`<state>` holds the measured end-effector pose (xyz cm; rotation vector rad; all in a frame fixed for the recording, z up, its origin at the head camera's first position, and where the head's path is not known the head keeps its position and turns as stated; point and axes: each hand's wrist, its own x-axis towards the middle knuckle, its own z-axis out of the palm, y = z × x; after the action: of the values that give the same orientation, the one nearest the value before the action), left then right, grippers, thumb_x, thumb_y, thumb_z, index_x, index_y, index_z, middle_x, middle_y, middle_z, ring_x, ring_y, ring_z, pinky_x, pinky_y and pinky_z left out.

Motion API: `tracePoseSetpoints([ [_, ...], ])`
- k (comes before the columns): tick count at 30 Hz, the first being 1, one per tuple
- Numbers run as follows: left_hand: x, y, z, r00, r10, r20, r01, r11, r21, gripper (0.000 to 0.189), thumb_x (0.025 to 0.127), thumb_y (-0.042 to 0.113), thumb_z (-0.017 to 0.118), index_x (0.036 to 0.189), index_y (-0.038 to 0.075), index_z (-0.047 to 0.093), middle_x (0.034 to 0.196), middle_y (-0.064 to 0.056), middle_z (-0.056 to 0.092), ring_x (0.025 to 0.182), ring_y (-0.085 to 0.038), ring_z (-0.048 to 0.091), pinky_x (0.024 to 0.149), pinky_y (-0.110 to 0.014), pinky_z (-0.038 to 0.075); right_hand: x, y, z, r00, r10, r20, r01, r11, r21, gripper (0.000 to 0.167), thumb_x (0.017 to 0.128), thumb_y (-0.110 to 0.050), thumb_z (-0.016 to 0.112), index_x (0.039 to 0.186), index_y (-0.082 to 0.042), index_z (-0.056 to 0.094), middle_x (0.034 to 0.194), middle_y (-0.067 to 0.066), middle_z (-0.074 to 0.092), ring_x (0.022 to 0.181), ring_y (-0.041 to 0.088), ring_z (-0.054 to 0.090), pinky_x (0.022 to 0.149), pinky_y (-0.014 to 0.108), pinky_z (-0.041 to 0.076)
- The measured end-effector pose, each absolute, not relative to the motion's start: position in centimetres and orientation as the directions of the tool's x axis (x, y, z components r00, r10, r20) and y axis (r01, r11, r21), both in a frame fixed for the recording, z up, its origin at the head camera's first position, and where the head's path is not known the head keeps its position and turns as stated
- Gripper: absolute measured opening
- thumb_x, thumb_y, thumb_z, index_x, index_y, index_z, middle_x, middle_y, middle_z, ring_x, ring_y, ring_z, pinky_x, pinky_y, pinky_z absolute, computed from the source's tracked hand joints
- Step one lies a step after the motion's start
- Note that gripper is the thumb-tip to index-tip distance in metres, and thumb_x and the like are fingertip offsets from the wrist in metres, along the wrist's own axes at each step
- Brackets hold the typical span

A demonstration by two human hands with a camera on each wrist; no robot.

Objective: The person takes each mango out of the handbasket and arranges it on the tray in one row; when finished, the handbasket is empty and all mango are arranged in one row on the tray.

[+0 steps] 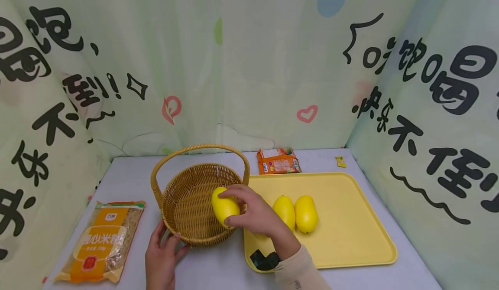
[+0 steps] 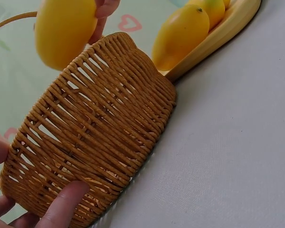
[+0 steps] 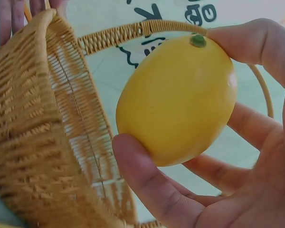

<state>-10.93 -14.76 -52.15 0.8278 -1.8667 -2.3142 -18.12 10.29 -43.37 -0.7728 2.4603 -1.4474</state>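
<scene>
A yellow mango (image 1: 224, 206) with a green stem nub is held by my right hand (image 1: 253, 210), pinched between thumb and fingers over the right side of the wicker basket (image 1: 187, 207). The right wrist view shows the mango (image 3: 175, 102) up close, apart from the basket's rim. My left hand (image 1: 163, 253) holds the basket at its near left edge; in the left wrist view its thumb (image 2: 69, 202) lies against the woven wall. Two more mangoes (image 1: 306, 214) lie side by side on the yellow tray (image 1: 354, 220), one partly behind my right hand.
A bag of grain (image 1: 103, 242) lies left of the basket. Behind the tray are an orange snack packet (image 1: 278, 161) and a small yellow wrapped piece (image 1: 341, 161). A black object (image 1: 264, 260) sits at the tray's near left corner. Printed curtains (image 1: 249, 64) enclose the table.
</scene>
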Motion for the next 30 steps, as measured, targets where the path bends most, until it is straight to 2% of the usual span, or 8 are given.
tracePoseSetpoints([
  [3,-10.9,-14.8,-52.1,-0.855,-0.365,-0.368,-0.281,-0.270,0.921,0.080,0.106,0.009,0.053,0.172,0.019,0.010,0.179,-0.007,0.006,0.155,-0.039,0.035,0.100,-0.054,0.060,-18.0,11.1,-43.6,-0.857,-0.507,0.089,-0.322,0.393,-0.861,0.055,0.082,-0.022,0.081,0.136,-0.028,0.070,0.153,0.002,0.054,0.112,0.023,0.055,0.085,0.029,0.054],
  [7,-10.9,-14.8,-52.0,-0.851,-0.370,-0.373,-0.287,-0.267,0.920,0.079,0.106,0.009,0.053,0.172,0.019,0.010,0.179,-0.007,0.006,0.155,-0.039,0.035,0.101,-0.054,0.059,-17.8,11.9,-43.9,-0.872,-0.485,0.058,-0.275,0.388,-0.880,0.056,0.082,-0.020,0.081,0.136,-0.030,0.069,0.155,-0.001,0.052,0.116,0.027,0.055,0.086,0.032,0.056],
  [14,-10.9,-14.7,-51.9,-0.853,-0.366,-0.372,-0.287,-0.265,0.920,0.079,0.107,0.010,0.053,0.172,0.020,0.010,0.179,-0.007,0.006,0.155,-0.038,0.035,0.100,-0.052,0.061,-17.2,13.3,-44.2,-0.889,-0.457,0.034,-0.225,0.370,-0.902,0.056,0.083,-0.018,0.082,0.136,-0.029,0.069,0.158,0.002,0.050,0.119,0.035,0.056,0.087,0.036,0.058],
  [18,-10.9,-14.7,-52.0,-0.852,-0.366,-0.375,-0.291,-0.264,0.919,0.079,0.107,0.010,0.053,0.172,0.020,0.009,0.179,-0.007,0.005,0.155,-0.039,0.036,0.100,-0.052,0.061,-16.9,14.2,-44.2,-0.901,-0.433,0.023,-0.201,0.370,-0.907,0.056,0.083,-0.018,0.082,0.136,-0.030,0.069,0.158,0.002,0.049,0.120,0.037,0.055,0.088,0.038,0.059],
  [30,-11.0,-14.7,-51.9,-0.842,-0.372,-0.390,-0.309,-0.258,0.915,0.079,0.107,0.011,0.053,0.172,0.022,0.009,0.179,-0.006,0.006,0.155,-0.039,0.036,0.100,-0.051,0.061,-16.2,16.7,-44.0,-0.922,-0.386,0.024,-0.184,0.383,-0.905,0.054,0.085,-0.018,0.081,0.137,-0.023,0.069,0.159,0.007,0.048,0.123,0.040,0.054,0.092,0.041,0.058],
])
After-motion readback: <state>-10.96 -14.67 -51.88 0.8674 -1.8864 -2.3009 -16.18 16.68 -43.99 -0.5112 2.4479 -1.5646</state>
